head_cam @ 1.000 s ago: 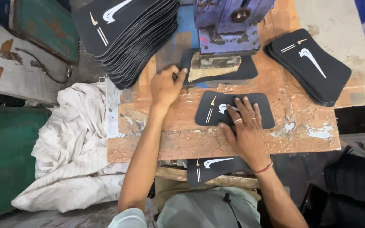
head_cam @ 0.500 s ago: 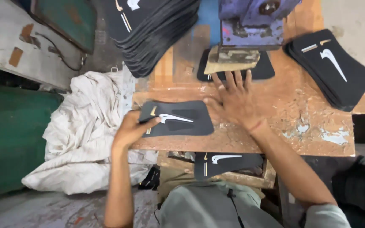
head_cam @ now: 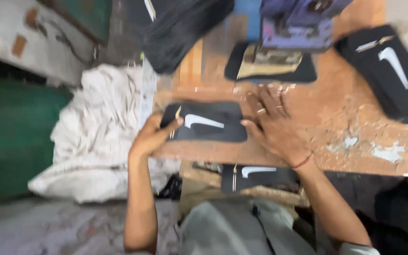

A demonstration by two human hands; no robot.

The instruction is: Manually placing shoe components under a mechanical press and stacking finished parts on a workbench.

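Observation:
A black sole-shaped piece (head_cam: 213,123) with a white curved mark lies flat on the worn brown workbench (head_cam: 336,127). My left hand (head_cam: 153,136) pinches its left end at the bench's left edge. My right hand (head_cam: 275,123) rests flat on the bench with fingers spread, touching the piece's right end. Another black piece (head_cam: 270,66) lies under the purple-blue press (head_cam: 298,23) at the back. The view is blurred.
A tall stack of black pieces (head_cam: 185,28) stands at the back left and a second stack (head_cam: 393,66) at the right. One more black piece (head_cam: 256,175) sits on a ledge below the bench's front edge. White cloth (head_cam: 100,137) is heaped at the left.
My left hand came back from the far stack to the bench's left edge and took hold of the piece. The piece slid left, and my right hand now sits at its right end.

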